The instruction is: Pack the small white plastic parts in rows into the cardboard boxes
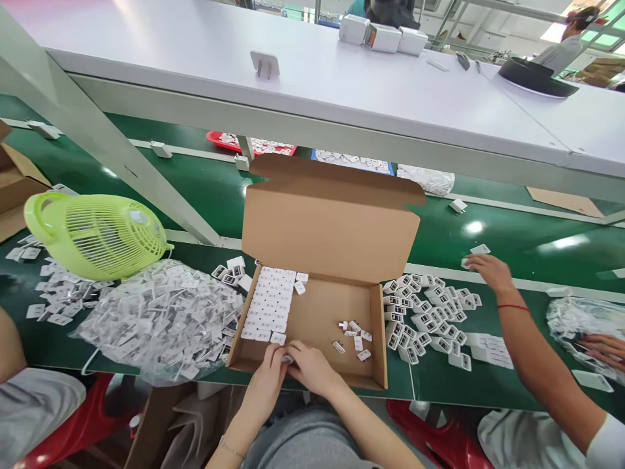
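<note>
My left hand (268, 378) and my right hand (311, 370) meet over the front edge of an open cardboard box (325, 299). Their fingers are closed together around a small white plastic piece (287, 358), mostly covered by the fingertips. In the box's left part, flat white pieces (267, 303) lie in tight rows, with two more pieces (299, 285) beside them near the back. Several small white connector pieces (352, 333) are scattered on the box's right side.
A clear bag of white parts (168, 316) and a lime-green fan (100, 231) stand left. White charger housings (430, 312) crowd the right side. A co-worker's arm (525, 339) reaches over the bench there. A white shelf (312, 71) spans above.
</note>
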Demonstrator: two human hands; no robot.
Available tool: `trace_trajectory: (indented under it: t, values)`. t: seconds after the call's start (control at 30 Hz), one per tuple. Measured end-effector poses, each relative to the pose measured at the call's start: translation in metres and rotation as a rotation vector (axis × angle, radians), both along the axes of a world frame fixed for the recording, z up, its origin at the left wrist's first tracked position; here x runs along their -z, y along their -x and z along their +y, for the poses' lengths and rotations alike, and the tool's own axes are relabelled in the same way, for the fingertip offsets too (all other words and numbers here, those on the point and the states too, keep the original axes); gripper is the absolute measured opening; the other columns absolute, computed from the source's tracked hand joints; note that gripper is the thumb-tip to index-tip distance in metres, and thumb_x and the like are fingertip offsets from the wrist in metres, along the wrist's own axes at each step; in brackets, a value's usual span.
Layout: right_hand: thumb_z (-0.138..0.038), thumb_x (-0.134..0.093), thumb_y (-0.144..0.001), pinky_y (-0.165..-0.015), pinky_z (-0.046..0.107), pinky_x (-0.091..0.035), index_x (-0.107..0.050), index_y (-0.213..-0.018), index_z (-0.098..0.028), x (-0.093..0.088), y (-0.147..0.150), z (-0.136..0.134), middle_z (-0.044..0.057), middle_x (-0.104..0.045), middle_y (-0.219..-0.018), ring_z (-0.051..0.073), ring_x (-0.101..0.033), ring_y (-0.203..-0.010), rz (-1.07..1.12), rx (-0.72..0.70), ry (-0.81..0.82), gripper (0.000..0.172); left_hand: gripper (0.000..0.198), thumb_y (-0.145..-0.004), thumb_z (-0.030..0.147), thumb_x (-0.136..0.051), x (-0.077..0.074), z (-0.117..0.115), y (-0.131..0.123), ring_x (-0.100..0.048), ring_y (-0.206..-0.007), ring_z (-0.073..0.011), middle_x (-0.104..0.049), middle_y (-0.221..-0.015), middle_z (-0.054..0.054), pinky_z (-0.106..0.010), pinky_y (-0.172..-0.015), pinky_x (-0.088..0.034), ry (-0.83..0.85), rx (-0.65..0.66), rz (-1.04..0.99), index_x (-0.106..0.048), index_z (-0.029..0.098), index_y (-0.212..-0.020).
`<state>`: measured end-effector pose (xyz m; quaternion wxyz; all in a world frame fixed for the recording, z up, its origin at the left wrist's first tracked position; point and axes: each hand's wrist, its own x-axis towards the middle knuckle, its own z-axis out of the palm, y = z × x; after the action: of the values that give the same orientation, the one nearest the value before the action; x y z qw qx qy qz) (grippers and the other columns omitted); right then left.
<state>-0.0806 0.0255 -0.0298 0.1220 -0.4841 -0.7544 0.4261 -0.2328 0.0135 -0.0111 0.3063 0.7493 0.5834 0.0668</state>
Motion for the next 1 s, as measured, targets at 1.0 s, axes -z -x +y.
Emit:
trace_trajectory:
  t: [1.0]
  values:
    - [-0.018, -0.056, -0.072, -0.08, 0.033, -0.049, -0.052, -0.117, -0.023, -0.001, -0.036, 0.099, 0.005, -0.058, -0.113, 0.018, -0.06, -0.09, 0.469, 0.544, 0.091, 0.045, 0.023, -0.08, 0.021, -0.045, 0.002, 0.127, -0.026, -0.053, -0.092, -0.0216, -0.058, -0.101, -0.007, -0.036, -0.081, -0.04, -0.72, 0.612, 0.05, -0.057, 0.023, -0.1]
